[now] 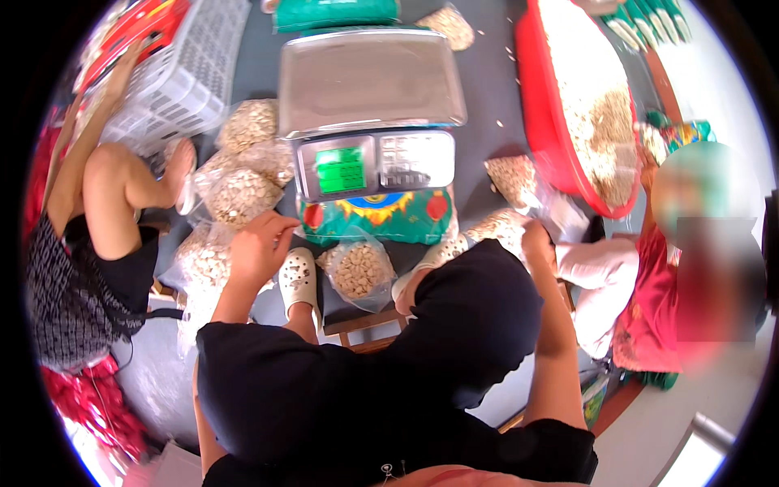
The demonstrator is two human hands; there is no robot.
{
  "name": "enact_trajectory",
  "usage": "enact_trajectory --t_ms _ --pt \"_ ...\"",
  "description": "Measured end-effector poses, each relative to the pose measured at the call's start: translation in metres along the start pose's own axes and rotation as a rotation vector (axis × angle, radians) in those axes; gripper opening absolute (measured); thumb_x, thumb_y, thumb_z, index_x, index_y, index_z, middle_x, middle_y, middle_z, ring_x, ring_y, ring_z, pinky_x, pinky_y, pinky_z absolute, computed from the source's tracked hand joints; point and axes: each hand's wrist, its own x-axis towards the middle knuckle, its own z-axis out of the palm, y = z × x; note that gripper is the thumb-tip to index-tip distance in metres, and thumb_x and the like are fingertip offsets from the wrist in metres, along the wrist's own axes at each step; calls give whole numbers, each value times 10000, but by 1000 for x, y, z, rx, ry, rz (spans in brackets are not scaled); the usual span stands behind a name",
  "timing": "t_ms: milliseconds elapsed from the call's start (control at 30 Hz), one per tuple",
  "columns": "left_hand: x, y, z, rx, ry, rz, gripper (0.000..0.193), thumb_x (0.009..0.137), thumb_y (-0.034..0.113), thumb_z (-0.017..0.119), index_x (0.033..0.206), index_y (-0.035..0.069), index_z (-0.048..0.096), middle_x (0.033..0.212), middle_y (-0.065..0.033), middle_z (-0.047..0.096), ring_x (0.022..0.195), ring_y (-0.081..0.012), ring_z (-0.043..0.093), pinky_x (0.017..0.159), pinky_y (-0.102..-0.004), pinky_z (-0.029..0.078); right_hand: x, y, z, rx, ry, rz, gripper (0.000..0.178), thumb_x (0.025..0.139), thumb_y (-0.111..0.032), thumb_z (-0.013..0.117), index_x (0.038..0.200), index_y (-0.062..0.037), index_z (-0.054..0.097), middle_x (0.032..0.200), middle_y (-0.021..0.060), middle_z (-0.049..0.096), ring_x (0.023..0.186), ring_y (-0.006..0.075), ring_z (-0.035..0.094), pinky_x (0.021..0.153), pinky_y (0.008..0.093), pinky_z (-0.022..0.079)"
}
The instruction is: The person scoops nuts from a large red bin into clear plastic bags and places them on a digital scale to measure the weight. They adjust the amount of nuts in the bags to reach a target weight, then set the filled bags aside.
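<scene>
My left hand [261, 246] is closed, thumb and fingers pressed together, near the left edge of a green printed packet [377, 223]. What it pinches, if anything, is too small to make out. Close below it lies a clear plastic bag of pale nuts or seeds [203, 258]. At the right, my right hand [538, 246] is closed at the end of another clear bag of pale nuts or seeds [497, 230], its fingertips partly hidden. Between my shoes rests a round clear bag of pale nuts [357, 269]. A digital scale [373, 85] stands beyond the green packet, its steel pan bare.
More filled bags [242, 195] lie left of the scale. A red tub [542, 105] of pale seeds stands at the right, with a small bag [513, 180] beside it. One person sits at the left by a white crate [188, 77], another at the right.
</scene>
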Motion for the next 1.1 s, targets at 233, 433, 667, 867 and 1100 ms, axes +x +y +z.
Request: enact_trajectory --t_ms 233,433,667,867,1100 --pt "3 -1 -7 -77 57 54 65 793 120 650 853 126 677 762 -32 618 695 -241 622 589 -346 502 34 -95 -175 600 83 88 222 947 -244 455 855 -93 590 670 -30 495 554 66 444 468 237 339" --pt "3 0 -17 -113 46 150 71 787 124 657 854 133 680 792 -32 630 741 -238 627 612 -344 509 72 -277 -270 1063 45 -31 164 942 -192 499 965 -50 578 680 -32 499 475 51 399 398 224 314" --pt "35 -4 -61 -3 -137 223 112 812 151 613 910 141 667 840 -52 604 777 -271 612 649 -368 503 127 -391 -181 1131 -179 -11 212 947 -195 517 1026 -7 572 645 -9 459 466 80 384 395 250 305" --pt "87 3 -93 118 -68 224 333 805 175 629 1129 126 565 957 -79 616 872 -275 630 712 -384 514 110 -415 -151 1253 -127 -151 368 880 -327 638 1036 -7 545 731 -7 474 501 63 382 430 235 319" --pt "166 62 -84 223 -54 26 707 836 462 607 1313 6 353 816 -119 659 762 -328 655 672 -429 517 114 -397 -174 364 -379 -349 706 777 -617 615 997 54 635 922 228 655 867 336 641 814 367 472"
